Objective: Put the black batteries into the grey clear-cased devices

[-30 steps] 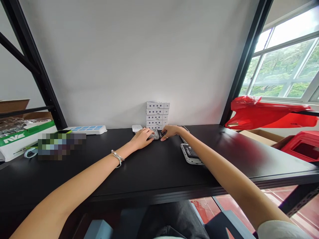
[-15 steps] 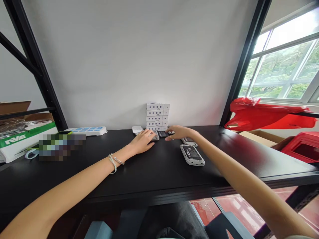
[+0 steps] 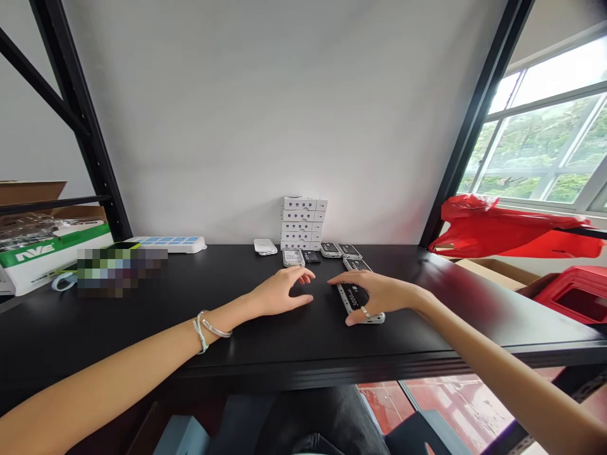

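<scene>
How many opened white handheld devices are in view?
5: the front device, under the right hand; the second device, behind it; the rear-left device and rear-right device, right of the white boxes; the pale device, before those boxes. The hand may hide more.

A bright window (image 3: 545, 139) flanks the grey wall (image 3: 284, 114); the floor (image 3: 474, 398) seems red tile.

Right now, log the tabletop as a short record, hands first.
left hand: open, fingers apart, no object held
right hand: spread over the nearest device, contact unclear
device state: white casing, black insert, partly hidden by fingers
white boxes: stacked five high, toward the back
red bag: far right
power strip: back left
</scene>
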The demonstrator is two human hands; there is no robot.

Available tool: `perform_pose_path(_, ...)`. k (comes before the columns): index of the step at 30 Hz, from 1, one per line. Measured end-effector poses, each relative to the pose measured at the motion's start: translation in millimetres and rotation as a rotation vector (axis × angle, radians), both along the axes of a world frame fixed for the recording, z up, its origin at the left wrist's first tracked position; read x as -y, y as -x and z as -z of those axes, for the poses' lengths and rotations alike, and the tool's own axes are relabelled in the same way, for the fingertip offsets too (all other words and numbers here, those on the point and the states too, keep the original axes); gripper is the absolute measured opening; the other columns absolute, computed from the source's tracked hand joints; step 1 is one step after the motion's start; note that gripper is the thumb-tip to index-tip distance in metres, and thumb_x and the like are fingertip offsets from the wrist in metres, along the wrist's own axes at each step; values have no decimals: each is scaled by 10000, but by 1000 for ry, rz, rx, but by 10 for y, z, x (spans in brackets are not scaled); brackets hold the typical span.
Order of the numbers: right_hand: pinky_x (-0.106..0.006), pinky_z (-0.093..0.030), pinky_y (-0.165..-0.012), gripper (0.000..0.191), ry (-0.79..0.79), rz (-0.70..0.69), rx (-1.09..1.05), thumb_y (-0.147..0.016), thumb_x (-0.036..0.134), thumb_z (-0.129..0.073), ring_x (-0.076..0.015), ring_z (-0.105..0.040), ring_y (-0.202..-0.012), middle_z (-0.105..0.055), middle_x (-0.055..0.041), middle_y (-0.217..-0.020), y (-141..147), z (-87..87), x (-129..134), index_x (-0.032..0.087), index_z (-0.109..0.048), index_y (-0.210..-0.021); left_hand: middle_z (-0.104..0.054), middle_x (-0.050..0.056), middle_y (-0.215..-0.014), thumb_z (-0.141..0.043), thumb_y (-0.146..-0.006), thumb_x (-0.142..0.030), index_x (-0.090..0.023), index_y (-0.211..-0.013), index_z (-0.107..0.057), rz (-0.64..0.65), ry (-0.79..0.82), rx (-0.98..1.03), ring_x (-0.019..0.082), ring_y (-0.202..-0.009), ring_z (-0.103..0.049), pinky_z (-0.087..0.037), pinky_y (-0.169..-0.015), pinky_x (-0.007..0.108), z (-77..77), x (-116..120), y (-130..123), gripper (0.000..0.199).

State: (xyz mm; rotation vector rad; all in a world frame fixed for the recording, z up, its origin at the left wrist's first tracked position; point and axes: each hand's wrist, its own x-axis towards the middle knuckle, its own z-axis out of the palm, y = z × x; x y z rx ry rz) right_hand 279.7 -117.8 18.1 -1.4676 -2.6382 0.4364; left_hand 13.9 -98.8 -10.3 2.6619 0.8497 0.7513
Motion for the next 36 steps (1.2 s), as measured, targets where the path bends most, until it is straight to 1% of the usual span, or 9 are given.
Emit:
perform_pose_path(3, -430, -349, -1028, 934, 5, -58, -45, -596, 645, -707, -329, -406, -1267, -459, -72, -1401, 149, 44, -51, 286, -400, -1402, -562, 103, -1171, -752, -695, -386, -193, -1231, -442, 17, 230, 138, 225, -1053, -568, -509, -824, 353, 60, 17, -38, 648)
perform_pose_path(8, -424, -355, -1021, 942, -40, -172, -124, -602, 574, -742, -312, -388, -1279, -441, -94, -1401, 391, 38, -108, 251, -370, -1405, -414, 189, -1360, -855, -502, -464, -214, -1425, -169, 58, 348, 202, 331, -1276, -406, -433, -962, 480, 135, -46, -92, 1177)
perform_pose_path(12, -424, -409, -964, 858, -54, -254, -155, -503, 513, -818, -301, -487, -1148, -519, -108, -1233, 551, -11, -187, 185, -468, -1214, -401, 225, -1380, -882, -449, -451, -205, -1462, 81, 116, 422, 178, 370, -1324, -346, -363, -1013, 543, 122, -140, -102, 1419)
perform_pose_path(17, -387, -491, -798, 575, -173, -155, -272, -597, 526, -778, -233, -534, -922, -507, -69, -1014, 683, 121, -327, 192, -477, -956, -276, 236, -1452, -877, -446, -476, -228, -1453, 167, 124, 385, 142, 371, -1374, -255, -303, -1064, 553, 113, -107, -124, 1472)
perform_pose_path(23, -315, -480, -654, 362, -358, 23, -296, -696, 425, -743, -161, -507, -727, -477, -46, -900, 794, 294, -316, 182, -479, -736, -331, 229, -1385, -861, -482, -488, -208, -1467, 103, 87, 347, 211, 360, -1320, -347, -330, -1055, 539, 177, -62, -181, 1406)
perform_pose_path(26, -321, -458, -635, 337, -444, 112, -190, -742, 436, -698, -180, -514, -726, -507, -53, -853, 806, 282, -260, 181, -485, -683, -399, 213, -1323, -856, -499, -476, -205, -1466, 89, 89, 363, 220, 351, -1288, -393, -347, -1043, 529, 177, -64, -191, 1379)
perform_pose_path(29, -364, -446, -733, 287, -556, 85, -57, -806, 419, -630, -236, -518, -832, -537, -67, -810, 795, 282, -261, 182, -510, -696, -442, 202, -1284, -862, -495, -449, -203, -1461, 103, 66, 369, 209, 343, -1241, -451, -334, -1047, 537, 154, -58, -200, 1387)
perform_pose_path(32, -368, -441, -789, 252, -507, 36, -73, -848, 387, -557, -238, -508, -877, -532, -73, -822, 791, 311, -318, 189, -497, -704, -445, 192, -1287, -865, -486, -427, -214, -1456, 108, 54, 377, 184, 325, -1180, -505, -332, -1042, 542, 125, -46, -215, 1391)
perform_pose_path(36, -326, -446, -667, 252, -387, 110, -228, -827, 400, -528, -200, -512, -786, -513, -53, -828, 787, 264, -336, 206, -438, -695, -442, 190, -1286, -865, -467, -437, -191, -1450, 118, 30, 352, 172, 331, -1214, -456, -342, -1035, 526, 103, -36, -222, 1412)
